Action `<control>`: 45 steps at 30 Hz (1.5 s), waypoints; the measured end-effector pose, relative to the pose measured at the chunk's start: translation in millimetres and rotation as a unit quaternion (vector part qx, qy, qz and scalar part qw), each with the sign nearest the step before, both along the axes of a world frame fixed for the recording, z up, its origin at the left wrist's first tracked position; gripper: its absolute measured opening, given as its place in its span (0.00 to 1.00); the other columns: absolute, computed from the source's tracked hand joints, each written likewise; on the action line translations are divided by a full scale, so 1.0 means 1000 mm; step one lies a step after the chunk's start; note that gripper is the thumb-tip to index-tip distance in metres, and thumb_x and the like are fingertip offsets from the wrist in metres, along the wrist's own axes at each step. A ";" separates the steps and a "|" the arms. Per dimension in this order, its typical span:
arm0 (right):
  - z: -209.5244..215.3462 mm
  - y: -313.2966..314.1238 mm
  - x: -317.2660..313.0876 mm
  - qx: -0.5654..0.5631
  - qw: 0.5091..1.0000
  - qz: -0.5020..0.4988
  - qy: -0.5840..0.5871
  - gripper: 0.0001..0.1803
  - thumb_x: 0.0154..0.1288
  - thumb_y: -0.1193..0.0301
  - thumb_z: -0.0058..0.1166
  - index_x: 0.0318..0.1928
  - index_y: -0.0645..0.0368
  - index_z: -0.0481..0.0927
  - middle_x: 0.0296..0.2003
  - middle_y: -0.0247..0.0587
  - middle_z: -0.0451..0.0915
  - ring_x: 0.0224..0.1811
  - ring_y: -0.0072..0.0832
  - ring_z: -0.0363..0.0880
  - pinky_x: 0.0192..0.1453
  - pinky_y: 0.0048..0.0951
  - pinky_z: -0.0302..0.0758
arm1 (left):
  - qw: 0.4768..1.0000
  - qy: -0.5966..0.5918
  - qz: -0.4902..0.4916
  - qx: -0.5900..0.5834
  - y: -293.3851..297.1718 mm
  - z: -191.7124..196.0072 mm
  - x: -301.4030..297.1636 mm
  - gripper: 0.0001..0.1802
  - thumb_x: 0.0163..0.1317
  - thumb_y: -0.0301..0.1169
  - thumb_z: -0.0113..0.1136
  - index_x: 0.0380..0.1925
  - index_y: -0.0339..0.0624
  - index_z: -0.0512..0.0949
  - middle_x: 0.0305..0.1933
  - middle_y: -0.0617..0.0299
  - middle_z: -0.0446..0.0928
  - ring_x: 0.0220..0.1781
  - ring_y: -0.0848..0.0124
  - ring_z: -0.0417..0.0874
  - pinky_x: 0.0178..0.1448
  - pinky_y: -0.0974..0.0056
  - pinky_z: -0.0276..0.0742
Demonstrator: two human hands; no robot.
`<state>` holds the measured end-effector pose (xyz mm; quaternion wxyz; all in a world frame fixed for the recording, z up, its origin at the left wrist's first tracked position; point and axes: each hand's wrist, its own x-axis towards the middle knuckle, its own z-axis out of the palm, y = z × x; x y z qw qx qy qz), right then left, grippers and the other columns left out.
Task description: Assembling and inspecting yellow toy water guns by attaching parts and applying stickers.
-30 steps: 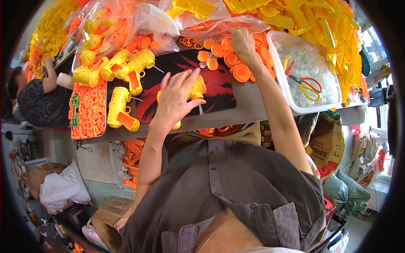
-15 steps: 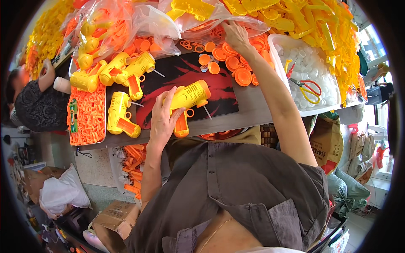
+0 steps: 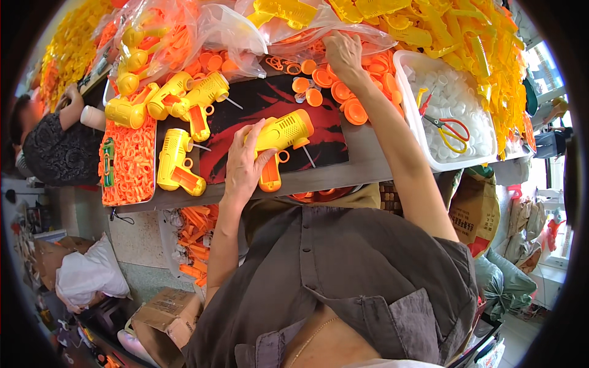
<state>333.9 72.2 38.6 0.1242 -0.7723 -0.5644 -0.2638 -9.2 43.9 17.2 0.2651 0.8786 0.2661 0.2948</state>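
My left hand [image 3: 244, 162] is wrapped round a yellow pistol-shaped plastic toy [image 3: 283, 132] with an orange front ring and a thin white rod sticking out below it. The toy lies tilted over a black and red mat [image 3: 328, 132]. At the far side my right hand [image 3: 343, 54] reaches to the mouth of a clear plastic bag [image 3: 300, 38] of small orange parts. Its fingers are curled, and their tips are hidden. Similar yellow toys [image 3: 175, 161] lie to the left of my left hand. Round orange caps [image 3: 354, 112] are heaped beside my right wrist.
A white tub [image 3: 438, 164] of translucent caps stands at right, with red-and-yellow-handled scissors [image 3: 454, 134] on top. Yellow shells [image 3: 485, 80] pile up behind it. At left are a tray of orange pieces [image 3: 127, 165] and another person [image 3: 55, 144]. A cardboard box [image 3: 165, 319] sits below.
The toy in my left hand has shifted slightly up and right. At the bag, my right hand's fingers look more curled. The whole view has shifted a little.
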 end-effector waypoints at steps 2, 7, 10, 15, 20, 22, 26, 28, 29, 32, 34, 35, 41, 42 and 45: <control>0.011 -0.022 -0.026 0.016 0.992 0.015 0.126 0.09 0.58 0.73 0.51 0.37 0.55 0.84 0.38 0.42 0.83 0.46 0.39 0.82 0.50 0.45 0.72 | 1.000 -0.026 0.003 -0.010 -0.002 -0.001 0.001 0.33 0.62 0.38 0.65 0.65 0.45 0.67 0.56 0.51 0.70 0.58 0.53 0.74 0.61 0.54 0.71; 0.029 -0.068 -0.076 0.015 0.867 0.123 0.483 0.11 0.64 0.70 0.58 0.44 0.60 0.82 0.34 0.38 0.86 0.36 0.21 0.82 0.47 0.24 0.76 | 0.990 -0.107 -0.034 -0.086 -0.008 -0.002 0.025 0.32 0.60 0.30 0.67 0.63 0.38 0.65 0.59 0.48 0.69 0.62 0.52 0.72 0.65 0.56 0.70; 0.018 -0.088 -0.097 0.002 0.714 0.241 0.658 0.10 0.64 0.69 0.60 0.42 0.62 0.83 0.33 0.35 0.85 0.34 0.19 0.80 0.45 0.25 0.75 | 0.968 -0.137 -0.044 -0.205 -0.007 -0.002 0.027 0.32 0.59 0.30 0.69 0.62 0.36 0.67 0.60 0.51 0.71 0.63 0.60 0.73 0.66 0.60 0.68; 0.023 -0.106 -0.135 -0.067 0.837 0.233 0.491 0.10 0.61 0.68 0.63 0.37 0.62 0.84 0.28 0.34 0.82 0.29 0.19 0.74 0.37 0.25 0.71 | 0.931 -0.148 -0.047 -0.329 -0.008 -0.006 0.019 0.29 0.58 0.30 0.70 0.59 0.36 0.72 0.56 0.56 0.75 0.59 0.68 0.76 0.65 0.63 0.70; 0.028 -0.108 -0.136 -0.067 0.840 0.225 0.488 0.10 0.58 0.68 0.65 0.35 0.63 0.84 0.26 0.37 0.80 0.28 0.23 0.75 0.33 0.29 0.71 | 0.924 -0.158 -0.048 -0.346 -0.013 0.000 0.020 0.27 0.61 0.30 0.68 0.59 0.36 0.72 0.56 0.56 0.76 0.57 0.70 0.77 0.63 0.65 0.71; 0.026 -0.107 -0.139 -0.061 0.852 0.217 0.472 0.10 0.58 0.67 0.65 0.35 0.62 0.84 0.26 0.36 0.80 0.29 0.24 0.75 0.38 0.31 0.71 | 0.905 -0.169 -0.033 -0.390 -0.012 -0.001 0.021 0.24 0.64 0.31 0.65 0.58 0.36 0.72 0.55 0.56 0.76 0.56 0.71 0.77 0.62 0.65 0.72; 0.023 -0.111 -0.149 -0.046 0.887 0.184 0.422 0.10 0.58 0.64 0.64 0.35 0.57 0.83 0.26 0.35 0.79 0.34 0.28 0.74 0.51 0.35 0.65 | 0.916 -0.170 -0.004 -0.364 -0.016 -0.003 0.029 0.21 0.66 0.31 0.63 0.57 0.34 0.73 0.53 0.57 0.77 0.54 0.72 0.77 0.59 0.66 0.74; 0.016 -0.111 -0.150 -0.049 0.879 0.180 0.438 0.09 0.59 0.63 0.64 0.34 0.55 0.82 0.27 0.33 0.79 0.37 0.28 0.73 0.55 0.36 0.61 | 0.884 -0.202 -0.009 -0.422 -0.018 0.000 0.029 0.21 0.66 0.31 0.64 0.56 0.34 0.73 0.52 0.58 0.77 0.51 0.74 0.78 0.55 0.69 0.75; 0.014 -0.111 -0.152 -0.024 0.879 0.188 0.437 0.09 0.58 0.65 0.63 0.33 0.56 0.82 0.26 0.33 0.79 0.37 0.29 0.74 0.55 0.37 0.61 | 0.869 -0.222 0.004 -0.443 -0.019 0.002 0.030 0.21 0.65 0.30 0.65 0.55 0.34 0.75 0.49 0.59 0.79 0.49 0.76 0.79 0.53 0.71 0.75; 0.020 -0.113 -0.144 -0.062 0.878 0.188 0.435 0.07 0.61 0.67 0.62 0.35 0.57 0.82 0.29 0.34 0.79 0.40 0.29 0.74 0.55 0.35 0.65 | 0.866 -0.195 0.025 -0.460 -0.015 0.009 0.027 0.19 0.64 0.27 0.65 0.55 0.34 0.76 0.48 0.61 0.80 0.48 0.77 0.79 0.53 0.71 0.75; 0.004 -0.109 -0.125 0.100 0.851 0.234 0.458 0.06 0.62 0.71 0.60 0.37 0.59 0.83 0.33 0.38 0.79 0.42 0.30 0.76 0.54 0.32 0.69 | 0.864 -0.193 0.023 -0.465 -0.011 0.013 0.018 0.19 0.64 0.26 0.64 0.54 0.34 0.77 0.47 0.61 0.80 0.47 0.78 0.79 0.53 0.72 0.75; 0.014 -0.113 -0.118 0.097 0.855 0.142 0.489 0.07 0.62 0.75 0.59 0.40 0.61 0.84 0.37 0.42 0.79 0.41 0.33 0.78 0.50 0.32 0.74 | 0.861 -0.189 0.025 -0.472 -0.010 0.014 0.011 0.19 0.63 0.24 0.64 0.54 0.34 0.78 0.47 0.62 0.81 0.47 0.78 0.79 0.53 0.72 0.74; -0.005 -0.099 -0.088 -0.062 0.954 0.033 0.292 0.13 0.67 0.64 0.54 0.43 0.58 0.84 0.38 0.48 0.84 0.42 0.46 0.82 0.44 0.43 0.76 | 0.867 -0.200 0.036 -0.456 -0.004 0.016 -0.022 0.19 0.64 0.23 0.62 0.56 0.34 0.76 0.50 0.60 0.80 0.48 0.78 0.79 0.54 0.72 0.74; -0.005 -0.092 -0.091 -0.061 0.954 0.034 0.291 0.13 0.67 0.64 0.54 0.43 0.58 0.84 0.38 0.48 0.84 0.42 0.46 0.82 0.44 0.43 0.76 | 0.868 -0.204 0.042 -0.451 -0.004 0.017 -0.023 0.20 0.64 0.23 0.62 0.56 0.34 0.76 0.50 0.60 0.80 0.49 0.78 0.80 0.55 0.72 0.75; -0.018 -0.066 -0.095 -0.055 0.922 0.131 0.361 0.15 0.67 0.66 0.54 0.50 0.60 0.82 0.43 0.54 0.84 0.44 0.47 0.83 0.47 0.41 0.78 | 0.875 -0.199 0.047 -0.440 -0.007 0.015 -0.022 0.20 0.65 0.25 0.63 0.57 0.35 0.75 0.51 0.59 0.80 0.50 0.77 0.80 0.56 0.71 0.75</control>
